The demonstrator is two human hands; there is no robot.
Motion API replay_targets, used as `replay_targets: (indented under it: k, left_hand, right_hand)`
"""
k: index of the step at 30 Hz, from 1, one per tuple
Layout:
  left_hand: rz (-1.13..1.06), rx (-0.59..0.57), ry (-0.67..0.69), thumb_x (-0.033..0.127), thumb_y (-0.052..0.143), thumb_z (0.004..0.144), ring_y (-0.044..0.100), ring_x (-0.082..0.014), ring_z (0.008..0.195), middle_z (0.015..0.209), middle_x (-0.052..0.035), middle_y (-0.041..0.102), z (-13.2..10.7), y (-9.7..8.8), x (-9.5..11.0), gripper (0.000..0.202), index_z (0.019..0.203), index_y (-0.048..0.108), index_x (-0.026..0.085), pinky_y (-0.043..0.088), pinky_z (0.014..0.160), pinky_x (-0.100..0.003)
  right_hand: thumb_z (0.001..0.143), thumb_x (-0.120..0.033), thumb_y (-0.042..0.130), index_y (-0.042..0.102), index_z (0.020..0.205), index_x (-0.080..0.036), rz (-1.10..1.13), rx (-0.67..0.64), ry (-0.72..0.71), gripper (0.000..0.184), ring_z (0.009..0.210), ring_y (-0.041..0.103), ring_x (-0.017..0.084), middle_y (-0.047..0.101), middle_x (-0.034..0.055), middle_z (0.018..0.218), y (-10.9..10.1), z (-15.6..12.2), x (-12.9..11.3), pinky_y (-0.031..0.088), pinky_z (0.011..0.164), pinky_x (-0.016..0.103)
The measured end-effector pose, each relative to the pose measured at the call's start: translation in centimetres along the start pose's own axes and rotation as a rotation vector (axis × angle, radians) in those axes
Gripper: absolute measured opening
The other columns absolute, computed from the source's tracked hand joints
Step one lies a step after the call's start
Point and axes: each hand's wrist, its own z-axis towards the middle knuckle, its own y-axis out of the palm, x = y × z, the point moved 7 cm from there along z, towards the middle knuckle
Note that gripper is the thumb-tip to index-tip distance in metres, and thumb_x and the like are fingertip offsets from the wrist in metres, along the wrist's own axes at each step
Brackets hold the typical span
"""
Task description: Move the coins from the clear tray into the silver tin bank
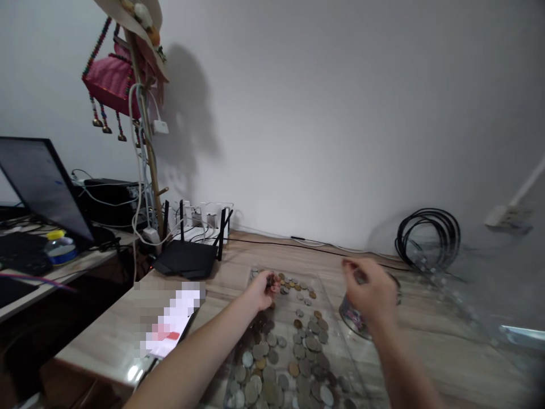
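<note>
Silver and brass-coloured coins [313, 343] lie spread over a clear plastic tray [336, 309] on the wooden table. My left hand [263, 289] is over the tray's far left part, its fingers curled around a few coins [271, 280]. On the right, my right hand [371, 287] is raised above a round container with a floral pattern [354, 319] and hides much of it. The thumb and fingertips of this hand come together in a pinch. Blur keeps me from seeing what, if anything, is between them.
A phone with a lit screen [176, 321] lies left of my left forearm. Behind it stands a black router [187, 258] with upright antennas. A coil of black cable [428, 238] leans on the wall at the right. Further left are a monitor [45, 187] and a bottle [60, 248].
</note>
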Motion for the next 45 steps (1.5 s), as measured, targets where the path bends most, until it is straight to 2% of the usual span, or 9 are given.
replay_targets:
  k: [4, 6, 17, 23, 26, 30, 36, 42, 45]
  left_hand:
    - [-0.013, 0.012, 0.018, 0.018, 0.036, 0.078, 0.033, -0.0033, 0.031, 0.040, 0.0036, 0.038, 0.2, -0.3, 0.1, 0.023, 0.056, 0.043, 0.013, 0.023, 0.030, -0.011]
    - [-0.007, 0.013, 0.010, 0.017, 0.039, 0.076, 0.035, -0.0045, 0.031, 0.040, 0.0031, 0.040, 0.0, -0.2, -0.1, 0.020, 0.057, 0.044, 0.013, 0.025, 0.030, -0.012]
    - [0.097, 0.023, -0.079, 0.012, 0.037, 0.077, 0.035, -0.0046, 0.029, 0.036, 0.0014, 0.041, -0.5, 0.5, -1.2, 0.023, 0.055, 0.044, 0.013, 0.027, 0.028, -0.012]
    - [0.081, 0.085, -0.014, 0.002, 0.036, 0.074, 0.054, -0.0096, 0.048, 0.053, -0.0029, 0.052, 0.0, -0.5, -1.1, 0.014, 0.076, 0.049, 0.009, 0.049, 0.051, -0.020]
    - [0.216, 0.076, -0.005, 0.000, 0.035, 0.075, 0.060, -0.0117, 0.057, 0.063, -0.0077, 0.058, 0.0, -0.6, -1.0, 0.019, 0.086, 0.049, 0.006, 0.050, 0.057, -0.020]
    - [0.376, -0.023, 0.015, 0.002, 0.037, 0.076, 0.062, -0.0123, 0.061, 0.070, -0.0122, 0.062, -0.2, 0.2, -1.1, 0.017, 0.089, 0.048, 0.006, 0.048, 0.055, -0.017]
    - [0.466, -0.029, 0.051, 0.008, 0.045, 0.075, 0.060, -0.0102, 0.051, 0.067, -0.0085, 0.064, -0.8, 0.8, -0.8, 0.011, 0.085, 0.047, 0.010, 0.043, 0.047, -0.015]
    - [0.591, -0.095, 0.136, 0.009, 0.054, 0.071, 0.050, -0.0052, 0.039, 0.065, -0.0047, 0.065, -1.4, 1.7, -0.7, 0.028, 0.099, 0.046, 0.011, 0.033, 0.038, -0.013]
    - [0.681, -0.187, 0.164, 0.012, 0.057, 0.071, 0.044, -0.0030, 0.034, 0.061, -0.0015, 0.063, -1.5, 2.3, -1.0, 0.039, 0.108, 0.045, 0.012, 0.029, 0.036, -0.013]
  right_hand:
    - [0.079, -0.031, 0.043, 0.059, 0.100, -0.022, 0.254, -0.483, -0.387, 0.028, 0.079, 0.055, 0.016, 0.063, 0.0062, 0.093, 5.5, -3.7, -7.6, 0.041, 0.072, 0.027]
    - [0.077, -0.029, 0.047, 0.058, 0.102, -0.023, 0.243, -0.571, -0.466, 0.028, 0.088, 0.054, 0.018, 0.062, 0.0059, 0.098, 6.7, -4.8, -9.0, 0.040, 0.076, 0.028]
    - [0.075, -0.019, 0.045, 0.063, 0.080, -0.021, 0.280, -0.419, -0.396, 0.019, 0.075, 0.058, 0.015, 0.065, 0.0028, 0.080, 6.6, -4.6, -8.4, 0.041, 0.065, 0.024]
    - [0.072, -0.035, 0.047, 0.065, 0.081, -0.020, 0.039, 0.098, 0.163, 0.025, 0.057, 0.053, 0.016, 0.062, 0.0038, 0.063, -1.3, 0.0, 1.7, 0.035, 0.052, 0.026]
    - [0.066, -0.035, 0.051, 0.066, 0.074, -0.021, -0.134, 0.042, 0.481, 0.022, 0.050, 0.047, 0.016, 0.062, 0.0066, 0.064, -3.3, 0.7, 7.0, 0.029, 0.045, 0.026]
    - [0.062, -0.033, 0.053, 0.067, 0.068, -0.022, -0.182, -0.066, 0.604, 0.018, 0.047, 0.044, 0.015, 0.064, 0.0081, 0.071, -3.2, 0.7, 9.6, 0.028, 0.044, 0.027]
    - [0.059, -0.034, 0.055, 0.068, 0.065, -0.024, -0.187, -0.151, 0.575, 0.017, 0.046, 0.046, 0.017, 0.064, 0.0085, 0.068, -2.0, 0.7, 9.8, 0.029, 0.043, 0.028]
    - [0.070, -0.039, 0.044, 0.068, 0.079, -0.019, -0.029, 0.084, 0.292, 0.033, 0.063, 0.054, 0.020, 0.065, 0.0111, 0.076, -1.7, 1.0, 5.2, 0.038, 0.053, 0.030]
    - [0.068, -0.037, 0.047, 0.067, 0.072, -0.018, 0.332, -0.321, 0.051, 0.028, 0.062, 0.055, 0.017, 0.066, 0.0071, 0.070, 3.9, -0.1, 0.1, 0.041, 0.057, 0.027]
